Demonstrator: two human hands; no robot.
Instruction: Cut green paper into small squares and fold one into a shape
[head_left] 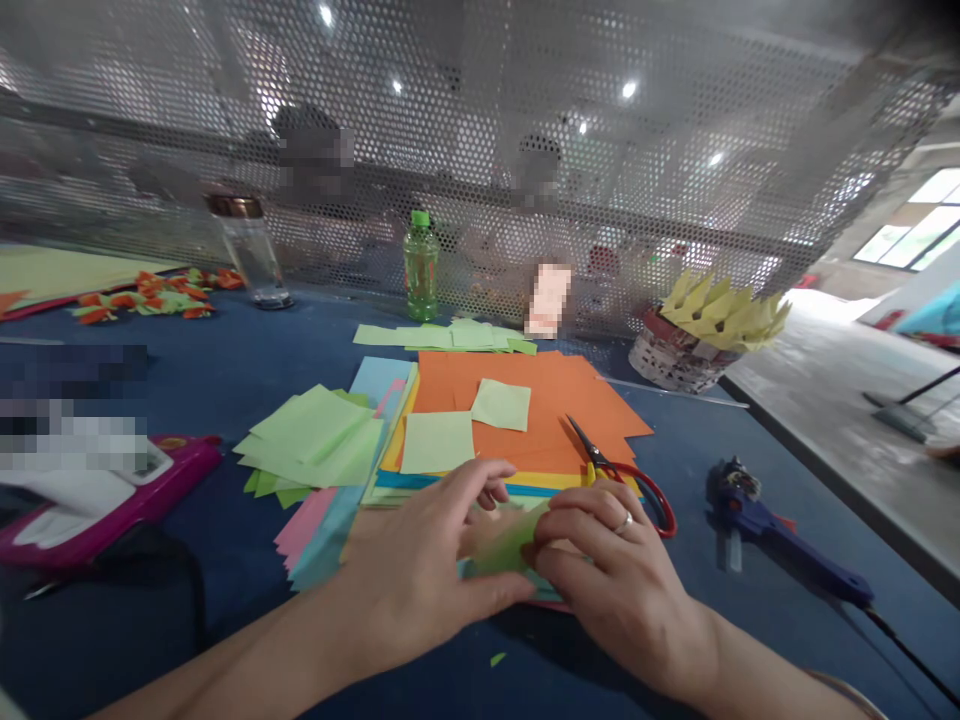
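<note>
My right hand, with a ring on one finger, pinches a light green piece of paper that looks blurred. Opposite it, my left hand has its thumb and fingers apart around the paper's other side; whether it touches the paper is hard to tell. Under both hands lies a stack of coloured paper, with orange sheets on top. Two pale green squares rest on the stack. Scissors with red and yellow handles lie just beyond my right hand, which partly hides them.
Light green sheets fan out at the left. A blue glue gun with a cord lies right. Behind stand a green bottle, a glass tumbler and a basket of yellow folded paper. A magenta device lies left, near orange-green paper pieces.
</note>
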